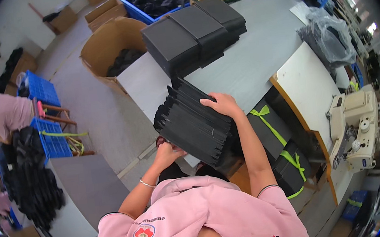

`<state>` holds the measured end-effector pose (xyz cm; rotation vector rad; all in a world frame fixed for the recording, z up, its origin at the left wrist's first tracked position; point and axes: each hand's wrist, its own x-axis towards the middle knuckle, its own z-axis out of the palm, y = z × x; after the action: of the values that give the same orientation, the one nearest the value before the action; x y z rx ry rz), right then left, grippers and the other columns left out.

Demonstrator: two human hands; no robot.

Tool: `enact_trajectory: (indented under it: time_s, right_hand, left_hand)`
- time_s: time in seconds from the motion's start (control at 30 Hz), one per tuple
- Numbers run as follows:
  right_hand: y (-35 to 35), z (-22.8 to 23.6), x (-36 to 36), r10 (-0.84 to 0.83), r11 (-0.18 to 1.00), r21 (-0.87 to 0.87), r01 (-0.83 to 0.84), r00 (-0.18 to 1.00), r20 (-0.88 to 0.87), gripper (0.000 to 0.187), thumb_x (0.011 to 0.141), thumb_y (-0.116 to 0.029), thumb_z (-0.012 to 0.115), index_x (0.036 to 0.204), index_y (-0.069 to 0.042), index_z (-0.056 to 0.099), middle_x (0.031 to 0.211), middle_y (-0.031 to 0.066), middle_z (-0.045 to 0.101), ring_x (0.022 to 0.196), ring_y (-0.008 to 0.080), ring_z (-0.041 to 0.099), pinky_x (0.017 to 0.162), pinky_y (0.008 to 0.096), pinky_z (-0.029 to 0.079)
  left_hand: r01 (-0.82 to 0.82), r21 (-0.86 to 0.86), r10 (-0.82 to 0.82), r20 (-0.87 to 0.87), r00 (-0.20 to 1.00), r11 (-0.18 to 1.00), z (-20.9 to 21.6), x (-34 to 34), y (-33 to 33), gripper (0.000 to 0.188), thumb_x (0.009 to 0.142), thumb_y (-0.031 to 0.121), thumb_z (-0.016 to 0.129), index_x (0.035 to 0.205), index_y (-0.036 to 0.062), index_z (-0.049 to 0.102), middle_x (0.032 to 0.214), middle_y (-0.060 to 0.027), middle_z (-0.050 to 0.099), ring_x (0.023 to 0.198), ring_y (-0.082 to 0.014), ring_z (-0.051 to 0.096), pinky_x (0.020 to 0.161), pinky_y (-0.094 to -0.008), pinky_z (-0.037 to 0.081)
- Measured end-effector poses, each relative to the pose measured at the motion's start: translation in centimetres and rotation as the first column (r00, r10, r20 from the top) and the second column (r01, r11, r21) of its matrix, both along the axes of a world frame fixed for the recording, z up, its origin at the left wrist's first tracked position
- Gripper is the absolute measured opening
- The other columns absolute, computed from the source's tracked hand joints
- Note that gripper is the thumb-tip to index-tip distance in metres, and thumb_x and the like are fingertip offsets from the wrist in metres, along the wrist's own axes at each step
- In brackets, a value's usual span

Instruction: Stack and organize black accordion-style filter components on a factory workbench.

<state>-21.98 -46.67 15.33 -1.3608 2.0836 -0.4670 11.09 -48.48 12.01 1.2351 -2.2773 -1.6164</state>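
Note:
Between my hands is a thick stack of flat black pieces (195, 122), tilted at the near edge of the grey table, with many thin layered edges showing. I cannot tell what the pieces are made of. My left hand (167, 154) is closed on the stack's lower left edge, its fingertips partly hidden beneath. At the upper right edge, my right hand (221, 104) grips the same stack, thumb toward the layers. Beyond it on the table lie neat piles of larger black sheets (194, 33).
A cream sewing machine (354, 123) stands right on a white table (307, 81). Black bundles tied with yellow-green strips (271, 128) sit below. A round cardboard box (93, 50) and blue crate (132, 5) lie beyond. Another person (9, 113) bends at left near black pieces (30, 178).

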Motion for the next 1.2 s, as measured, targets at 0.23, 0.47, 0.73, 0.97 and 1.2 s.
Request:
enact_trajectory:
  time_s: [0.23,0.47,0.73,0.97,1.2]
  right_hand:
    - [0.1,1.8,3.5,-0.238,0.968,0.103,0.229,0.968,0.08,0.073,0.091,-0.07,0.065,0.13,-0.008,0.072,0.122,0.0187,0.075,0.115,0.0365,0.07,0.102,0.0426,0.053]
    - [1.3,0.1,2.2,-0.475,0.865,0.08,0.496,0.755,0.452,0.055,0.095,-0.055,0.07,0.125,-0.009,0.076,0.118,0.0122,0.077,0.112,0.0256,0.07,0.1,0.036,0.052]
    - [1.1,0.0,2.5,-0.534,0.818,0.138,0.558,0.649,0.542,0.051,0.096,-0.049,0.074,0.119,-0.003,0.077,0.105,0.0091,0.077,0.099,0.0167,0.068,0.093,0.0317,0.052]
    - [2.4,-0.5,1.7,-0.534,0.822,0.109,0.559,0.69,0.489,0.048,0.096,-0.047,0.075,0.114,-0.003,0.079,0.097,0.008,0.078,0.091,0.0153,0.067,0.088,0.0321,0.054]
    - [2.1,-0.2,1.8,-0.528,0.833,0.124,0.539,0.71,0.466,0.047,0.095,-0.047,0.076,0.114,-0.004,0.08,0.096,0.0071,0.078,0.09,0.0149,0.067,0.087,0.0325,0.054]
  left_hand:
    - [0.402,0.168,-0.417,0.062,0.907,0.9,1.9,1.8,-9.8,0.041,0.084,0.024,0.083,0.119,0.0037,0.075,0.105,-0.0185,0.078,0.097,-0.0315,0.076,0.086,-0.0413,0.058]
    - [0.871,0.115,-0.873,-0.048,0.485,0.477,3.3,-0.9,-14.4,0.045,0.095,0.037,0.075,0.127,0.0061,0.072,0.113,-0.019,0.077,0.102,-0.0361,0.074,0.092,-0.044,0.056]
    - [0.7,-0.385,-0.795,-0.378,0.474,0.601,10.1,-10.3,-17.7,0.053,0.092,0.024,0.079,0.138,0.0014,0.063,0.147,-0.0207,0.059,0.143,-0.0393,0.052,0.116,-0.045,0.044]
    - [0.56,-0.799,-0.811,0.169,0.56,0.22,3.0,-14.8,-17.1,0.075,0.102,0.048,0.061,0.157,0.0008,0.043,0.166,-0.0155,0.039,0.158,-0.0334,0.029,0.129,-0.0524,0.016]
    - [0.531,-0.814,-0.807,0.142,0.573,0.235,2.8,-14.7,-17.0,0.07,0.103,0.048,0.059,0.157,0.0047,0.046,0.165,-0.0126,0.042,0.157,-0.03,0.031,0.129,-0.0525,0.017]
